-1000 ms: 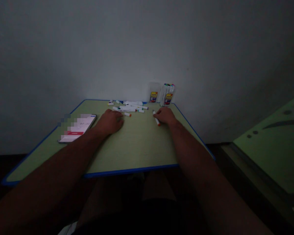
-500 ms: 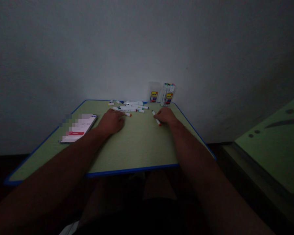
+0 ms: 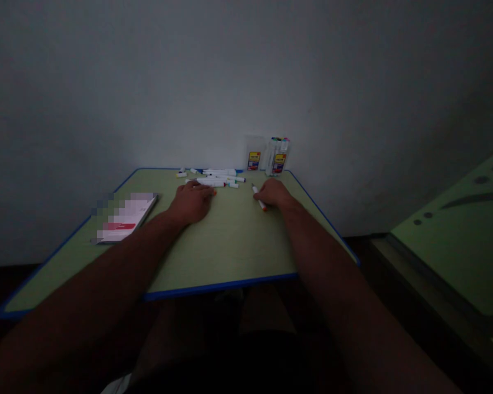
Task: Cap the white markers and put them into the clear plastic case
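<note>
My right hand pinches a white marker whose orange end points toward me. Its other end looks uncapped, with a narrow dark tip facing the wall. On the left, my left hand rests on the tabletop, fingers closed over a small white cap with an orange end; most of that cap is hidden. Just beyond the left fingers lies a loose heap of white markers and several loose caps.
Against the wall stand a clear plastic case and a second case filled with markers. A phone with a lit screen lies at the left of the blue-edged table. A green panel is at the far right.
My left hand has shifted slightly right and closed over the orange-ended cap, which showed more before. My right hand still holds the marker. The whole view has drifted slightly.
</note>
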Tool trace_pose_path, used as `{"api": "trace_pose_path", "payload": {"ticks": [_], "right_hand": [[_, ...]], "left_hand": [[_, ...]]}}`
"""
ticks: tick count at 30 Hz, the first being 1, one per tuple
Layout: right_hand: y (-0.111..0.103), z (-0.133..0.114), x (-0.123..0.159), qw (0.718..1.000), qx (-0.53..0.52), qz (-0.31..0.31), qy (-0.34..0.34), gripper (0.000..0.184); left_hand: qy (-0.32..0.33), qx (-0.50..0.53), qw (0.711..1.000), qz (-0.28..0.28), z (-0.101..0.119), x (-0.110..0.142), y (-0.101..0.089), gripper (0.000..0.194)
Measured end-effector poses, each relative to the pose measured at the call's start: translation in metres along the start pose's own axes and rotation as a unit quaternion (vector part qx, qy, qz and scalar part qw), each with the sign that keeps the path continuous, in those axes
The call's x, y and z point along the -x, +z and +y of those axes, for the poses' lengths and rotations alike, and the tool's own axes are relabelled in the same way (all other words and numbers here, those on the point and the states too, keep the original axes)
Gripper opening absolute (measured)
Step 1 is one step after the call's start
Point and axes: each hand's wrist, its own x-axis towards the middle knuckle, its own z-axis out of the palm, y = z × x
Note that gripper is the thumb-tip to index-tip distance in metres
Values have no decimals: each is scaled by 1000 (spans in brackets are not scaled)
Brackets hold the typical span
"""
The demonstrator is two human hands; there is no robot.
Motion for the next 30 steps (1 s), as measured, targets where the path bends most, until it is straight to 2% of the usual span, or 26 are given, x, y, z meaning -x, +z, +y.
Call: {"api": "trace_pose_path", "payload": {"ticks": [9,15,19,22,25,30], "right_hand": [[-1,-1,1,1000,13,-3,23,53],[-3,-5,0,999,-9,28,35,53],[-10,-14,6,998,-57,14,31,38],[-13,-19,12,993,-116,-13,27,29],[-13,-22,17,981,-193,-25,22,30],[-10,-26,20,958,-283,-44,15,31]], "left_hand": [[9,-10,1000,15,0,-3,-4,32],[-14,-8,1000,2,2,-1,-6,30],[17,7,1000,23,2,1,-5,39],[33,23,999,35,3,4,-7,38],[5,59,997,53,6,9,-14,32],[-89,159,982,57,11,16,-28,31]]}}
